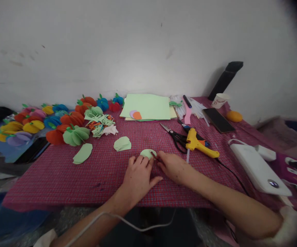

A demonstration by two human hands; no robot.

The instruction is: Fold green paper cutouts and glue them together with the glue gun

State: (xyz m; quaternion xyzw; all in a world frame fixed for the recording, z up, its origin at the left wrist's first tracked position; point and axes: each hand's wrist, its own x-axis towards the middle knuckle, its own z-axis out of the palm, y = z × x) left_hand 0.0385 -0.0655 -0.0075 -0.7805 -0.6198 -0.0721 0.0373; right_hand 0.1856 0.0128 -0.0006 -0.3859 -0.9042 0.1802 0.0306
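My left hand [138, 173] lies on the red checked tablecloth [68, 178], its fingers pressing down on a light green paper circle [145, 152]. Close beside it, my right hand [173, 166] is closed in a pinch on a thin dark stick, maybe a pencil [154, 155], whose tip rests on the green circle. Two more green paper cut-outs lie to the left: a folded piece [122, 143] and a leaf-shaped one [83, 153].
Black scissors [175, 136] and a yellow glue gun [198, 144] lie right of my hands. Green paper sheets [147, 106] sit at the back. Several coloured paper pumpkins [61, 121] crowd the left. A phone [218, 120], paper cup [220, 100] and white box [258, 168] are on the right.
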